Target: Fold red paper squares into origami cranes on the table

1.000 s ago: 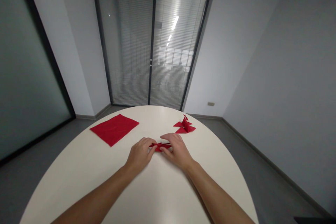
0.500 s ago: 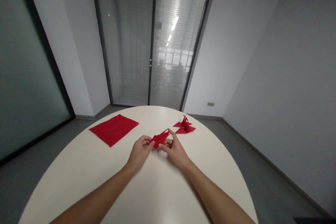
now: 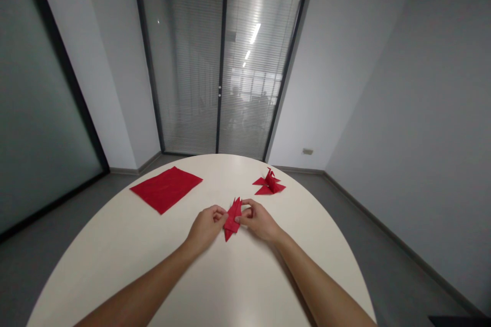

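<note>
A narrow folded piece of red paper (image 3: 232, 218) stands nearly lengthwise away from me over the round white table (image 3: 123, 250). My left hand (image 3: 205, 226) pinches its left side with closed fingers. My right hand (image 3: 258, 219) pinches its right side, fingers curled. Both hands meet at the middle of the table, close to the tabletop.
A stack of flat red paper sheets (image 3: 166, 188) lies at the table's far left. A finished red paper crane (image 3: 269, 184) sits at the far right. Beyond the table are glass doors with blinds (image 3: 220, 61) and grey floor.
The folded paper was pressed flat and sideways on the table a second ago. Both hands lifted it, then turned it so that its points face away from me.
</note>
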A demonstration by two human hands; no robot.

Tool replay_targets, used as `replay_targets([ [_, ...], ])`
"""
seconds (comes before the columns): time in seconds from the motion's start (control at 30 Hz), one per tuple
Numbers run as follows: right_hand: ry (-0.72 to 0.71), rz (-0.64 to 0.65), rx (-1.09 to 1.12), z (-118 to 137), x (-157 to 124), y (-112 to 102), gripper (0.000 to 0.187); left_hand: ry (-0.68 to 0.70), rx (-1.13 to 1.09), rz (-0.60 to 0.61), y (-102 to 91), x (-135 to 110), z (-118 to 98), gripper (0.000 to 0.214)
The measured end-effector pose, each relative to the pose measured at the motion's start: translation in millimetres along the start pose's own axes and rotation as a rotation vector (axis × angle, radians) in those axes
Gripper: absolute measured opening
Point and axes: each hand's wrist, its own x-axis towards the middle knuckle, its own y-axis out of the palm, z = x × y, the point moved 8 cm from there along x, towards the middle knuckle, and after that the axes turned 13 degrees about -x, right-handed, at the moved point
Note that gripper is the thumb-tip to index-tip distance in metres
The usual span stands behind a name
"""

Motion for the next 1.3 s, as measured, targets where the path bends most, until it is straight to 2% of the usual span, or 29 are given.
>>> replay_targets([
  [0.2, 0.005, 0.006, 0.0, 2, 1, -1, 0.066, -0.005, -0.076, 0.053, 5.1, 1, 3, 0.028],
  [0.3, 0.012, -0.022, -0.043, 1, 1, -5, 0.065, -0.011, -0.017, 0.069, 6.2, 0, 3, 0.022],
  [0.43, -0.016, -0.11, -0.259, 2, -1, -10, 0.052, 0.032, 0.228, 0.043, 3.1, -3, -4, 0.015],
  [0.57, -0.064, -0.139, -0.437, 11, -5, -12, 0.032, 0.094, 0.481, 0.007, 0.1, -8, -16, 0.015],
  [0.67, -0.109, -0.135, -0.541, 18, -6, -12, 0.016, 0.121, 0.546, 0.028, 1.6, -8, -20, 0.015],
  [0.77, -0.172, -0.129, -0.612, 23, -7, -13, 0.009, 0.154, 0.55, 0.053, 3.6, -6, -19, 0.014],
  [0.93, -0.277, -0.081, -0.649, 30, -10, -11, 0.009, 0.195, 0.544, 0.091, 6.3, -6, -18, 0.017],
  [1.1, -0.374, 0.007, -0.647, 37, -13, -9, 0.019, 0.281, 0.615, 0.16, 11.3, -9, -22, 0.02],
  [1.3, -0.465, 0.017, -0.744, 42, -17, -9, 0.026, 0.308, 0.701, 0.224, 14.1, -11, -23, 0.026],
])
